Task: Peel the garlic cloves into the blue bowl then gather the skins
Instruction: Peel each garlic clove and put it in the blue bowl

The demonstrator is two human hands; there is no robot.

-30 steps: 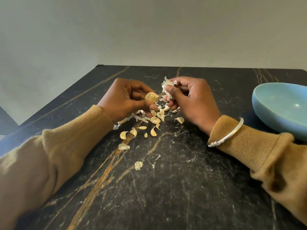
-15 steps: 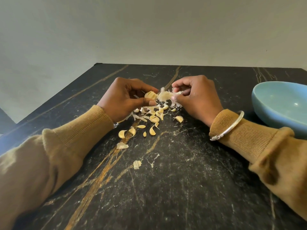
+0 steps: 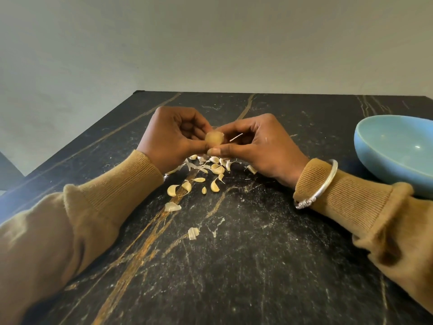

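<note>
Both hands meet above the middle of the dark table (image 3: 234,266). My left hand (image 3: 173,137) pinches a yellowish garlic clove (image 3: 214,141) between thumb and fingers. My right hand (image 3: 255,146) also has its thumb and fingertips closed on that clove, and a thin pale sliver (image 3: 236,137) sticks out by its fingers. Under the hands lies a scatter of garlic pieces and papery skins (image 3: 212,168). The blue bowl (image 3: 396,151) stands at the right edge, apart from both hands; no cloves show inside it.
Loose skins lie nearer me, one skin (image 3: 172,207) and another skin (image 3: 193,233). The table's left edge (image 3: 70,148) runs diagonally and its far edge meets a plain wall. A silver bangle (image 3: 316,186) sits on my right wrist.
My right hand no longer holds the bunch of white skins and has closed in on the clove in my left hand. Both hands sit slightly higher.
</note>
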